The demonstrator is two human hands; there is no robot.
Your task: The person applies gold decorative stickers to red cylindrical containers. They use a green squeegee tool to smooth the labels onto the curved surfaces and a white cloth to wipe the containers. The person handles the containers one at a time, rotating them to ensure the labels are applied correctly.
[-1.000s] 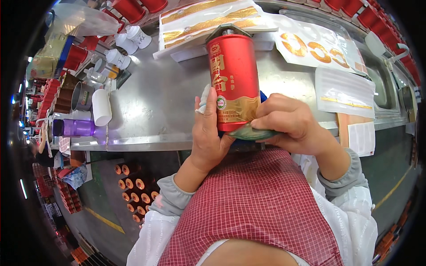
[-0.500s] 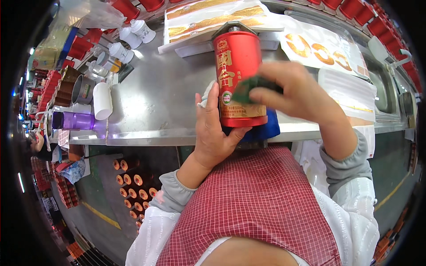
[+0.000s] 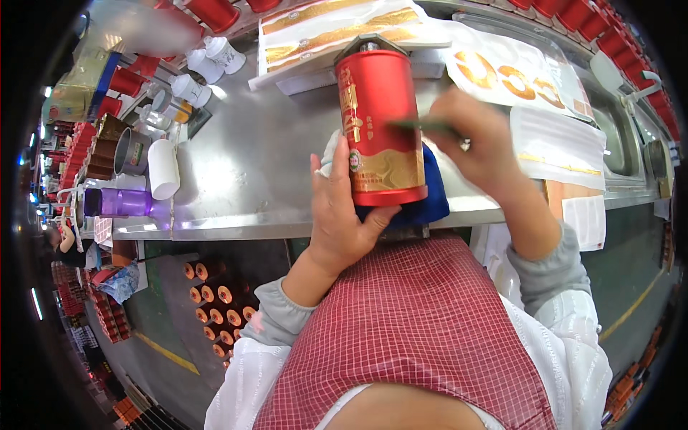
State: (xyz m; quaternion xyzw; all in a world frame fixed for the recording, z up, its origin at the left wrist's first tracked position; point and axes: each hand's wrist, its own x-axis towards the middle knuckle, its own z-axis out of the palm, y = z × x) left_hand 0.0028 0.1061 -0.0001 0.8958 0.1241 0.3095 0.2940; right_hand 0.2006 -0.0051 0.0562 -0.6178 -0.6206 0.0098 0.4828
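A red cylindrical bottle (image 3: 383, 93) with gold decoration lies over the front of the steel counter, its narrow end in a dark angular holder (image 3: 369, 41). My left hand (image 3: 338, 215) supports its left side near the base, thumb underneath and fingers along the side. Something white (image 3: 330, 150) shows behind those fingers. My right hand (image 3: 476, 136) pinches a thin green flat scraper (image 3: 433, 127), seen nearly edge-on, its tip against the bottle's right side. Motion blurs this hand and the scraper. Blue cloth (image 3: 437, 193) shows beneath the bottle.
Sheets of gold labels (image 3: 337, 32) lie behind the bottle, with more label sheets (image 3: 509, 75) to the right. White bottles (image 3: 190, 87), a white roll (image 3: 164, 168) and a purple container (image 3: 118, 202) stand left. A sink (image 3: 623, 136) is at far right.
The bottle has turned, bringing its gold lettering toward the left. My right hand has shifted slightly, and the green scraper has tilted from broadside to nearly edge-on. My left hand keeps its hold.
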